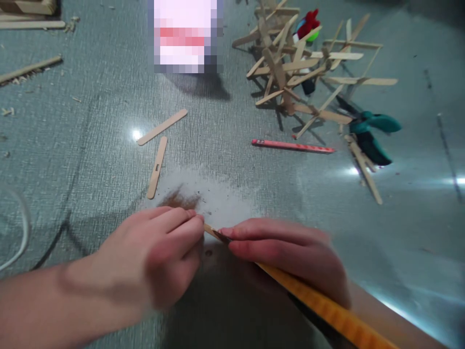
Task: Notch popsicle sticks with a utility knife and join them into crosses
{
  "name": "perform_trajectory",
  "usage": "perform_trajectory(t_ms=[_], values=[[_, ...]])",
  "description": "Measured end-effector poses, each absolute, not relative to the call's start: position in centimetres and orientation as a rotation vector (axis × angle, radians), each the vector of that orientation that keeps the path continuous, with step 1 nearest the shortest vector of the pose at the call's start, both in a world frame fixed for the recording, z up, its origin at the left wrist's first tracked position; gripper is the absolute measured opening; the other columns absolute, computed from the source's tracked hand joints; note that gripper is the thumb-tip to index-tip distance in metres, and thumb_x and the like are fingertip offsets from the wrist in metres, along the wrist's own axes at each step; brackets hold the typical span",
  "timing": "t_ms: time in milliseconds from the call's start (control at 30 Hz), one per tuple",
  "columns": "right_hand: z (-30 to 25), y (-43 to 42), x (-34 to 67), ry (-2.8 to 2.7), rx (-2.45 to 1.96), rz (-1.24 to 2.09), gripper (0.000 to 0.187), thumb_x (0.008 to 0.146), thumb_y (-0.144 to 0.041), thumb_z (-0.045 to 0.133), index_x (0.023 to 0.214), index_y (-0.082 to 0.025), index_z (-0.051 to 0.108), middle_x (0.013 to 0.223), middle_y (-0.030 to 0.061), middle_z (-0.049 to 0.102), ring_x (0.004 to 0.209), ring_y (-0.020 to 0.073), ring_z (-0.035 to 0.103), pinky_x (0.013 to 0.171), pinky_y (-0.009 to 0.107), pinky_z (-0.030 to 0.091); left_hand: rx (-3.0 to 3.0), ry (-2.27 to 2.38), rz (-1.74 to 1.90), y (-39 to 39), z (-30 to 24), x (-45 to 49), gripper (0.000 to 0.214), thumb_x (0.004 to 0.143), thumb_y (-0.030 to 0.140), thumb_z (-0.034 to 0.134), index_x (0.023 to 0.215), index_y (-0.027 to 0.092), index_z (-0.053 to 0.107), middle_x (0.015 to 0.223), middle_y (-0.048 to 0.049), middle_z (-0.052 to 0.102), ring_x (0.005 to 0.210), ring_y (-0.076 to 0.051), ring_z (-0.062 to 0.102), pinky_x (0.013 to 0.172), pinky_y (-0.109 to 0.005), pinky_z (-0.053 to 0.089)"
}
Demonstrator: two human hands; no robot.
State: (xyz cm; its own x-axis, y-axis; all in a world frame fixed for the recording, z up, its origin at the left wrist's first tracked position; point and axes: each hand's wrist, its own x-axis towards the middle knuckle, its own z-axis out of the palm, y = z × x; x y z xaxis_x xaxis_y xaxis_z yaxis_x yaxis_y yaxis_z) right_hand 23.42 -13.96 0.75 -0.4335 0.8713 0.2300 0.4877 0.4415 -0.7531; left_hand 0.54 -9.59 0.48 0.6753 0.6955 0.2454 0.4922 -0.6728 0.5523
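My left hand (167, 254) is closed in a pinch around a narrow wooden craft stick (209, 229), most of it hidden by the fingers. Pointing at that stick is the dark tip of a long orange-handled blade tool (308, 291). My right hand (286, 249) grips this tool close to its tip, fingers pressed together, and the handle runs down past the wrist to the lower right. Pale dust (221, 194) and a brown powdery patch lie just beyond both hands. A slotted craft stick (157, 167) and a plain craft stick (162, 127) rest farther off.
A tangled structure of craft sticks (290, 63) stands at the upper right, beside green-handled cutters (374, 126). A red pencil (292, 146) lies before it. A blurred-out object (183, 34) is at the top, a white cable (23, 228) at left. Shavings litter the table (109, 160).
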Motion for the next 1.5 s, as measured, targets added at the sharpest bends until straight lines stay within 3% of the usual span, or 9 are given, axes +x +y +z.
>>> perform_trajectory(t_ms=[100,367,533,733,967,1133,1300,1500], values=[[0.9,-13.9,23.5,-2.051,-1.148,0.854,0.014,0.090,-0.012,0.068,0.099,-0.022,0.071,0.098,0.0047,0.080,0.084,0.0195,0.079,0.068,0.023,0.065,2.443,0.909,0.637,-9.5,0.5,0.6,0.029,0.094,0.011,0.044,0.073,0.019,0.063,0.072,-0.0037,0.070,0.068,-0.019,0.070,0.058,-0.030,0.058],[0.5,-14.5,23.2,-1.906,-1.197,0.763,0.025,0.083,-0.006,0.066,0.098,-0.026,0.068,0.100,0.0021,0.080,0.085,0.0176,0.078,0.072,0.028,0.065,2.432,0.802,0.673,-9.0,0.8,0.4,0.023,0.095,0.007,0.048,0.102,0.009,0.070,0.091,-0.0084,0.076,0.076,-0.018,0.071,0.063,-0.029,0.059],[-0.1,-14.2,23.2,-1.769,-1.163,0.744,0.029,0.079,0.000,0.066,0.095,-0.024,0.069,0.095,0.0018,0.080,0.080,0.0142,0.077,0.069,0.024,0.063,2.468,0.779,0.586,-8.7,0.7,0.4,0.025,0.101,0.013,0.046,0.100,0.010,0.070,0.091,-0.0064,0.074,0.077,-0.019,0.069,0.067,-0.032,0.057],[0.1,-13.9,23.4,-1.748,-1.182,0.687,0.026,0.080,-0.001,0.065,0.092,-0.023,0.070,0.091,0.0035,0.080,0.079,0.0154,0.077,0.069,0.026,0.063,2.576,0.660,0.557,-8.2,1.2,0.3,0.042,0.107,0.019,0.033,0.088,0.012,0.070,0.092,-0.0073,0.073,0.082,-0.020,0.066,0.069,-0.034,0.054],[0.1,-14.2,23.6,-1.732,-1.244,0.606,0.024,0.082,-0.004,0.068,0.096,-0.024,0.069,0.095,0.0017,0.079,0.085,0.0155,0.076,0.075,0.027,0.063,2.652,0.500,0.614,-8.3,1.0,-0.2,0.028,0.101,0.010,0.044,0.090,0.011,0.069,0.092,-0.0087,0.074,0.083,-0.021,0.067,0.073,-0.035,0.054],[0.3,-14.1,23.4,-1.750,-1.247,0.670,0.022,0.082,-0.003,0.067,0.093,-0.023,0.069,0.092,0.0022,0.079,0.081,0.0143,0.076,0.073,0.025,0.063,2.638,0.552,0.555,-8.1,1.0,-0.4,0.029,0.103,0.017,0.042,0.099,0.010,0.070,0.102,-0.0097,0.073,0.089,-0.024,0.065,0.074,-0.039,0.053],[0.1,-14.4,23.1,-1.767,-1.195,0.753,0.025,0.080,0.000,0.067,0.092,-0.022,0.069,0.093,0.0022,0.078,0.079,0.0127,0.075,0.071,0.024,0.062,2.613,0.558,0.497,-8.0,0.9,-0.4,0.039,0.106,0.021,0.034,0.099,0.010,0.070,0.097,-0.0098,0.071,0.087,-0.023,0.062,0.073,-0.037,0.053],[0.0,-14.8,23.0,-1.780,-1.191,0.758,0.024,0.079,0.000,0.068,0.093,-0.021,0.068,0.094,0.0021,0.078,0.080,0.0124,0.076,0.073,0.022,0.062,2.606,0.625,0.509,-9.1,0.8,-0.1,0.031,0.105,0.018,0.040,0.095,0.012,0.069,0.083,-0.0059,0.068,0.073,-0.019,0.060,0.065,-0.033,0.049]])
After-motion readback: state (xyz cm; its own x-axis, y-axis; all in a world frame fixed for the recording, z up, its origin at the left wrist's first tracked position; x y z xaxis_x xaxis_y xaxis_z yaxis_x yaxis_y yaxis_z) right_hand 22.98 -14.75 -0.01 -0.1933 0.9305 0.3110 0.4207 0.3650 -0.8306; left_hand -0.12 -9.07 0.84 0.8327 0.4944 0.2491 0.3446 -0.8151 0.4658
